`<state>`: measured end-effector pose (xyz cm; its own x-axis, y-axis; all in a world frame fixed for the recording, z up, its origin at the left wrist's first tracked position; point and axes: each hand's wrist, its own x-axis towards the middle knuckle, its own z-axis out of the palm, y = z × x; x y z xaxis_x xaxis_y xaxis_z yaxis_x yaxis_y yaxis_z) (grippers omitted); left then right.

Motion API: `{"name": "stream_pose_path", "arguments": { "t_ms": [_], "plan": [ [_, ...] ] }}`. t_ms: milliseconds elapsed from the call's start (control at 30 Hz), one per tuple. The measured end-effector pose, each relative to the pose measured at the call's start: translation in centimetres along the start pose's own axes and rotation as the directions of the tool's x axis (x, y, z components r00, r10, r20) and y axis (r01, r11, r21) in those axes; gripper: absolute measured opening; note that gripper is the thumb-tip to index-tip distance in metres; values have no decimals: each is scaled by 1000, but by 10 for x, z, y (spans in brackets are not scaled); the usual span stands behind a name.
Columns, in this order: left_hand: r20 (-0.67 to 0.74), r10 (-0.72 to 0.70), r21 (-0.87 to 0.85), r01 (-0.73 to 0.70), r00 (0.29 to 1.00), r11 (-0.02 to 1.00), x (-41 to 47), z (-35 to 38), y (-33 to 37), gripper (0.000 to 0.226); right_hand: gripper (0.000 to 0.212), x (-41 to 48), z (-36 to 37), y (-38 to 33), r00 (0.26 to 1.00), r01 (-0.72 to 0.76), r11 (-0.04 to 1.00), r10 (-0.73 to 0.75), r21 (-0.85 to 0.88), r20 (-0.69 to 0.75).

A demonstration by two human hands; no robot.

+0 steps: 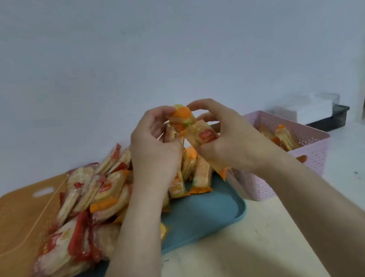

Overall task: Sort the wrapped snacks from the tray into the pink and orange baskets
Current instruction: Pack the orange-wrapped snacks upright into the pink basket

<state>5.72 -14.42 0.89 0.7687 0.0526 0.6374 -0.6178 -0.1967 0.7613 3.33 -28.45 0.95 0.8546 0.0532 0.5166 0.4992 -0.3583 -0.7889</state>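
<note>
Lifting orange-ended wrapped snack packets [196, 131] above the teal plastic tray [202, 216], the left hand [155, 152] and right hand [229, 140] both grip them, so the next move looks like carrying them right into the pink perforated basket [309, 152], not the orange basket [7, 226].

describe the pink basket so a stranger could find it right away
Start at the blue tray in the middle of the table. The pink basket stands against its right side, behind the right hand. Unlike the orange basket on the left, it holds orange-wrapped snacks.
</note>
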Motion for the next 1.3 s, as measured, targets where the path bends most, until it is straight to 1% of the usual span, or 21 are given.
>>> {"name": "stream_pose_path", "arguments": {
  "t_ms": [100, 167, 200, 233, 300, 333, 400, 467, 533, 567, 633, 700, 767, 867, 933, 1000, 1067, 1133, 1200, 1233, 1300],
  "plan": [
    [-44, 120, -79, -123, 992, 989, 5, 41, 11, 47, 62, 3, -23, 3, 972, 96, 980, -130, -175, -195],
    [-23, 142, -144, -144, 990, 979, 8, 72, 16, 47, 64, 2, -38, 15, 929, 75, 957, -170, -282, -329],
    [22, 132, -163, -127, 991, 978, 8, 84, 16, 48, 65, 1, -45, 24, 912, 32, 948, -157, -316, -379],
    [95, 99, -178, -81, 991, 981, 7, 95, 13, 48, 66, -1, -51, 33, 905, -26, 940, -122, -340, -407],
    [237, -47, -138, 81, 970, 987, 3, 102, 0, 42, 70, -5, -56, 50, 913, -155, 910, -17, -385, -407],
    [244, -118, -117, 150, 963, 982, 1, 100, -10, 41, 72, -7, -58, 55, 912, -209, 899, 37, -386, -409],
    [150, -204, -87, 218, 968, 972, -2, 84, -27, 43, 71, -6, -61, 54, 891, -271, 909, 112, -318, -440],
    [42, -222, 75, 219, 974, 973, -3, 59, -39, 44, 58, -3, -57, 44, 879, -255, 923, 98, -287, -467],
    [31, -244, 304, 223, 969, 926, -3, 37, -46, 45, 42, 2, -41, 28, 902, -186, 952, 66, -244, -427],
    [48, -264, 412, 222, 963, 884, -3, 26, -50, 45, 37, 2, -27, 21, 931, -148, 961, 56, -233, -361],
    [101, -306, 579, 194, 947, 792, -4, 15, -58, 42, 33, -2, 2, 15, 984, -101, 953, 54, -286, -169],
    [155, -323, 667, 143, 934, 732, -8, 9, -65, 38, 36, -8, 31, 22, 995, -81, 916, 98, -394, 23],
    [193, -326, 673, 117, 925, 730, -12, 5, -69, 42, 44, -13, 50, 40, 979, -96, 866, 173, -491, 113],
    [247, -355, 700, 87, 902, 708, -17, 6, -71, 51, 66, -19, 57, 69, 928, -207, 752, 353, -626, 117],
    [264, -332, 747, 25, 906, 664, -19, 9, -69, 53, 74, -21, 56, 78, 892, -268, 737, 433, -621, 129],
    [253, -308, 826, -39, 917, 562, -20, 9, -68, 54, 75, -22, 56, 82, 880, -281, 740, 453, -611, 144],
    [253, -380, 886, -56, 890, 460, -20, 7, -71, 56, 69, -22, 59, 83, 885, -256, 755, 435, -603, 169],
    [272, -465, 908, -65, 843, 414, -20, 5, -76, 60, 54, -23, 61, 82, 913, -243, 809, 378, -535, 157],
    [296, -494, 906, -76, 818, 417, -19, 3, -82, 57, 40, -25, 59, 78, 937, -285, 864, 343, -416, 70],
    [299, -486, 899, -71, 821, 432, -18, 2, -83, 53, 35, -25, 58, 74, 938, -314, 872, 345, -376, 17],
    [292, -461, 882, -50, 838, 468, -18, 2, -82, 41, 26, -20, 53, 64, 948, -314, 855, 303, -412, -93]
  ]
}}
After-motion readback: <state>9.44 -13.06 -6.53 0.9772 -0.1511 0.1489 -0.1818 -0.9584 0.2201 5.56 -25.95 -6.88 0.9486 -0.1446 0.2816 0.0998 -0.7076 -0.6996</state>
